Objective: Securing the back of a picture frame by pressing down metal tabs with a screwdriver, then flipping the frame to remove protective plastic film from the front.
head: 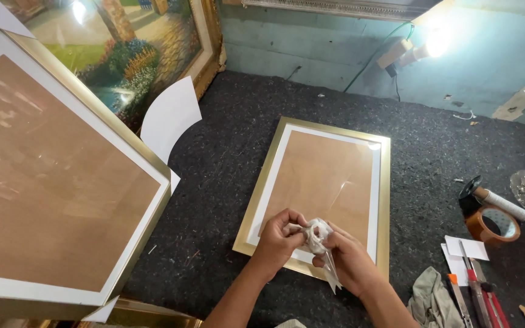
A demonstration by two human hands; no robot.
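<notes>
Head camera looks steeply down, close over the dark felt worktable (244, 133).

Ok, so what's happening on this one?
A person's two hands, left and right, together grip a crumpled wad of clear film over the near edge of a gold picture frame lying flat on a dark felt-covered table. A bigger gold frame leans at the left. Tape rolls, a grey rag and cutters lie to the right.
</notes>
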